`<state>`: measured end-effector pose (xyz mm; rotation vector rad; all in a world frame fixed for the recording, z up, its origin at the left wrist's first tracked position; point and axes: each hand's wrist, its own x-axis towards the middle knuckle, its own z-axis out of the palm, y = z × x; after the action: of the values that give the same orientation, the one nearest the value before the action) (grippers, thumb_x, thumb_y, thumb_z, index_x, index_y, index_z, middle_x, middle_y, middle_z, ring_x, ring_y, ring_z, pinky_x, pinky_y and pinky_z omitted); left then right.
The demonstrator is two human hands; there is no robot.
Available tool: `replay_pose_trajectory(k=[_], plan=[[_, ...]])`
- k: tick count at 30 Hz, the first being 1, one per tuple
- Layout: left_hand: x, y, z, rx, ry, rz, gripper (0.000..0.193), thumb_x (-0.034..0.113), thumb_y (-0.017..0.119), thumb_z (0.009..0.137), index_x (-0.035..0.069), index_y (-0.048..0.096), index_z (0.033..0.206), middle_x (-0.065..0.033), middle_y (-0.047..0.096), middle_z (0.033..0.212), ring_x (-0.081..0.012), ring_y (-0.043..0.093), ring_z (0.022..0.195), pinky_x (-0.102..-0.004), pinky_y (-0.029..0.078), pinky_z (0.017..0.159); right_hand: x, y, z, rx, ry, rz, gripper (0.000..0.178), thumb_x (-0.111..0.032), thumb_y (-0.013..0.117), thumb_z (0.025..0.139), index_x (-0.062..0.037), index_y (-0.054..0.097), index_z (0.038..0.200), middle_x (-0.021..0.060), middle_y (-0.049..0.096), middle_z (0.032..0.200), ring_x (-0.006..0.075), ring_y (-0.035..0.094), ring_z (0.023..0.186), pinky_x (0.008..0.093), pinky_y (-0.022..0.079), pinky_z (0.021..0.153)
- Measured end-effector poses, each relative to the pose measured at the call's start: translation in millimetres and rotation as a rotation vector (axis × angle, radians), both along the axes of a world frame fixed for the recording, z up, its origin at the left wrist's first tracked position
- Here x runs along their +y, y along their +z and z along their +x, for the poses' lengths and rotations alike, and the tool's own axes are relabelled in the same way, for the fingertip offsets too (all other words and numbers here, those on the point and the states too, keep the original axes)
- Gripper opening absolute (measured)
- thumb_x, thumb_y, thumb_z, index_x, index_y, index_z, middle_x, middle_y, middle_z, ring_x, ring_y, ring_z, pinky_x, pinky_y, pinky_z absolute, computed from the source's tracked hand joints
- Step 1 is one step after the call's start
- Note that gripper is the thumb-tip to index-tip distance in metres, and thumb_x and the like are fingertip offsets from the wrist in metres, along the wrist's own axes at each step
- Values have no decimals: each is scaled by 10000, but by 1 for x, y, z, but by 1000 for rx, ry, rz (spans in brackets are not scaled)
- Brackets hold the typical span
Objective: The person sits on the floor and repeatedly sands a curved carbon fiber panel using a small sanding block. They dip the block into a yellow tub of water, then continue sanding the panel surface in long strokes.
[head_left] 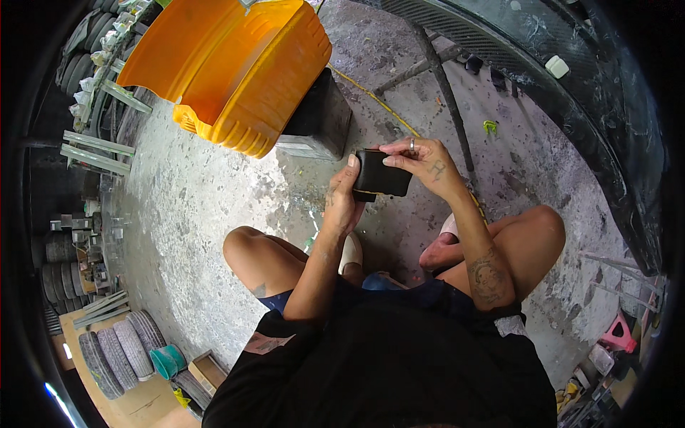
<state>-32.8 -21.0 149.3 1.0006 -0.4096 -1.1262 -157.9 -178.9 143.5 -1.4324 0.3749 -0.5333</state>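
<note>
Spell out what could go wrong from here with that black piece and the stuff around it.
The black piece might drop onto the rough floor if the left hand loosens; the right hand is only at its upper edge.

The orange tub appears to overhang the black box, so a bump could tip it.

The yellow cord on the floor could snag a foot on standing.

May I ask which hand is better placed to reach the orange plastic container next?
Probably the left hand, nearer the orange plastic container; the right hand is farther. Both hold a black rectangular piece.
</note>
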Motion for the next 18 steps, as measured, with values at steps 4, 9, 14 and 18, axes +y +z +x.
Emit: replay_pose_trajectory(k=[4,9,14,18], plan=[[-6,2,-2,79,-3,10,612,495,515,1067,-15,563,1402,-137,662,1293,-217,652,1158,-366,497,1014,-6,-1,-3,-2,-4,-88,151,-23,735,930,26,762,1070,123,770,1138,120,718,960,268,580,876],[-8,6,2,88,1,10,581,484,532,1062,-5,586,1371,-119,675,1258,-199,650,1146,-357,502,1000,-7,5,0,-5,11,-59,139,-19,731,933,26,756,1063,122,771,1125,120,717,964,271,575,888],[-12,8,-2,144,33,84,497,426,523,1080,8,638,1322,-80,703,1154,-137,666,996,-293,522,867,-5,2,-7,-66,23,-20,116,-17,737,928,14,746,1039,120,760,1157,148,713,1046,282,563,911],[-10,19,-5,-50,40,75,455,389,523,1090,-11,692,1229,-39,698,1081,-128,653,934,-274,513,845,-4,-10,4,-98,-376,-406,332,-179,935,759,-2,749,968,49,716,871,119,668,781,255,534,706]])
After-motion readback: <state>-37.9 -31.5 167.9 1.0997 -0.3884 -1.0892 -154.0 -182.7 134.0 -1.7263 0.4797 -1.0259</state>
